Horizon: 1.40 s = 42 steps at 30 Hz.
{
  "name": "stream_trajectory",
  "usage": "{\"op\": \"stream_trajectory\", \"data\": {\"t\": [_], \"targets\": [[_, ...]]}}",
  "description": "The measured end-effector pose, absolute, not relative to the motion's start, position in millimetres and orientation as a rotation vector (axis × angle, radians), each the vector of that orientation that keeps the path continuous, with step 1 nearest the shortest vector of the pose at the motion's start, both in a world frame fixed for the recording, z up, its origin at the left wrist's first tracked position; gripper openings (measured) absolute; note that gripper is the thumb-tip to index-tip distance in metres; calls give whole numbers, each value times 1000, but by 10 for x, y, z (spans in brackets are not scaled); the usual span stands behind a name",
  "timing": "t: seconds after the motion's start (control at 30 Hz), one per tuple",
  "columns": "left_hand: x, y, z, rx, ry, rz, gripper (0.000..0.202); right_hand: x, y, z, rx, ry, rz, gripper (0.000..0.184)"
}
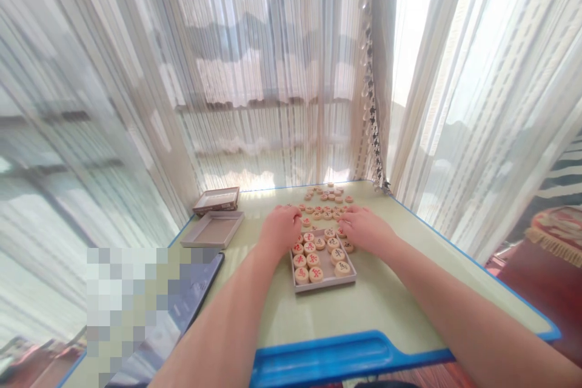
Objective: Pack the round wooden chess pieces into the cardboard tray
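Note:
A shallow box tray (326, 284) holds round wooden Chinese chess pieces, red-marked ones (313, 260) on its left and black-marked ones (337, 255) on its right. My left hand (280, 229) is at the tray's far left corner, its fingers curled inward. Whatever those fingers may hold is hidden. Across from it, my right hand (367, 230) reaches past the tray's right edge with bent fingers, the tips close against chess pieces. I cannot make out what is between them. More chess pieces (328, 216) lie loose just beyond, between the hands.
Further loose pieces (335, 195) are scattered at the table's far side. An empty box tray (213, 229) and another box part (217, 199) sit at the back left. A phone (200, 285), partly pixelated, lies left of my forearm. The green table (282, 321) has a blue rim; curtains hang behind.

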<state>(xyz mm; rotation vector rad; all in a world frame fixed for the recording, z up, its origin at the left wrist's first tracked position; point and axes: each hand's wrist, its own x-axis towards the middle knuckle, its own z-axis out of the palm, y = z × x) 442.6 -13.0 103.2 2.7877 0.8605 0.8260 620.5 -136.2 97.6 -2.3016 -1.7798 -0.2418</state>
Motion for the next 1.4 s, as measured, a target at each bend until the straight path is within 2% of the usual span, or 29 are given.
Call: {"op": "stream_trajectory", "data": {"t": [0.4, 0.63, 0.77, 1.13, 1.4], "targets": [[4426, -67, 988, 2698, 1099, 761, 27, 6604, -1171, 807, -2290, -1241, -220, 31], [4438, 20, 915, 2548, 1172, 726, 34, 6576, -1133, 720, -2217, -1432, -123, 34], [4443, 41, 904, 2563, 1152, 681, 33, 6560, -1158, 765, -2115, -1365, -39, 35], [4441, 64, 905, 2585, 1156, 659, 33, 6619, -1192, 795, -2130, -1369, -80, 30], [4445, 44, 921, 2582, 1176, 644, 33, 6560, -1228, 809, -2076, -1475, -23, 35]]}}
